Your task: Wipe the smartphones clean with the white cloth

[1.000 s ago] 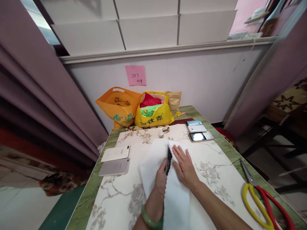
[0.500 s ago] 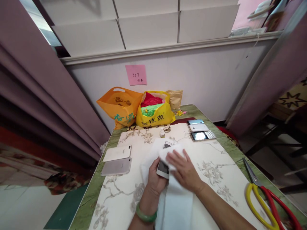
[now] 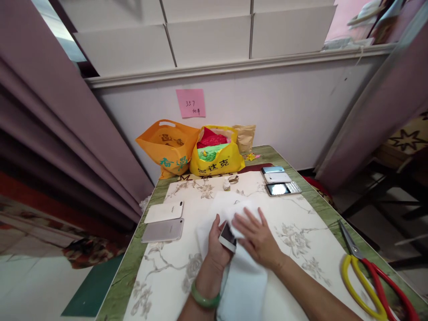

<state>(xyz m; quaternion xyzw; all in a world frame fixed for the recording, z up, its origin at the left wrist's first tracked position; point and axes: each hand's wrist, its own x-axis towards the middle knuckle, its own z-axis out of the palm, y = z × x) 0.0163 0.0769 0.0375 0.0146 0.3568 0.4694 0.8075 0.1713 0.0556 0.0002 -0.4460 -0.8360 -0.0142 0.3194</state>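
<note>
My left hand point(image 3: 219, 245) is closed around a white smartphone point(image 3: 228, 239) with a dark screen, tilted above the table. My right hand point(image 3: 256, 234) presses a white cloth point(image 3: 239, 209) against the phone's face, its fingers spread over the fabric and slightly blurred. The cloth hides the phone's upper part. Beneath both hands lies a pale folded cloth point(image 3: 245, 281). A green bangle point(image 3: 205, 298) circles my left wrist.
Two phones lie left, one white point(image 3: 163, 211), one silver point(image 3: 162, 230). Several more, including a keypad phone point(image 3: 283, 189), lie right. Large scissors point(image 3: 363, 263) sit at the right edge. A small bottle point(image 3: 226, 184), an orange bag point(image 3: 167, 147) and a yellow bag point(image 3: 217, 156) stand behind.
The white cloth now covers more of the phone's upper end. My left thumb has lifted away from the phone's side. My right hand stays over the phone.
</note>
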